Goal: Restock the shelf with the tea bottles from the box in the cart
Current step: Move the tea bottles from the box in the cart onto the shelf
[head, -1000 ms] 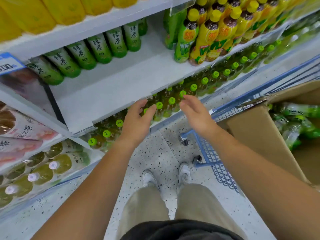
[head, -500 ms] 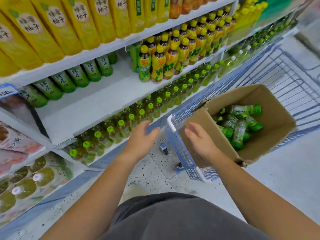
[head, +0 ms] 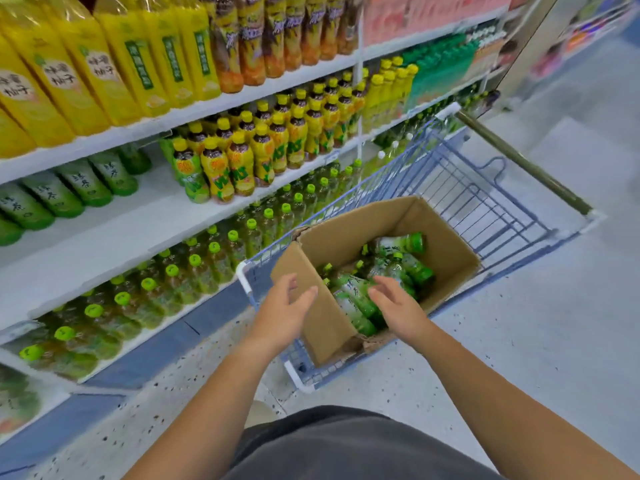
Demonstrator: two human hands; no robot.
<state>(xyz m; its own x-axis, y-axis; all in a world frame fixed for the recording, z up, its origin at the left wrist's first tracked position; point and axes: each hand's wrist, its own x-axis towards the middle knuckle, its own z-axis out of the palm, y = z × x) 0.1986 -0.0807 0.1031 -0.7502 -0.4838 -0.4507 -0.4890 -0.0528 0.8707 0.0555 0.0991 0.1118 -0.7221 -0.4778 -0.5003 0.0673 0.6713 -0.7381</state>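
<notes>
An open cardboard box [head: 446, 233] stands in a blue wire cart [head: 491, 202]. Several green-labelled tea bottles [head: 398, 268] lie loose inside it. My left hand [head: 284, 313] hovers open over the box's near flap, holding nothing. My right hand [head: 398, 310] is open just above the nearest bottles in the box, fingers spread, not gripping any. On the white shelf [head: 114, 230] at the left, a few matching green tea bottles [head: 69, 192] stand at the back, with bare shelf in front of them.
Yellow-capped bottles [head: 249, 154] fill the right half of that shelf. Yellow cartons [head: 104, 64] line the shelf above, and green-capped bottles [head: 180, 275] the shelf below. The cart handle [head: 519, 161] points away to the right. Speckled floor lies between me and the shelves.
Both hands have moved from in front of the lower shelf to the right, over the box in the cart. The view has swung right with them.
</notes>
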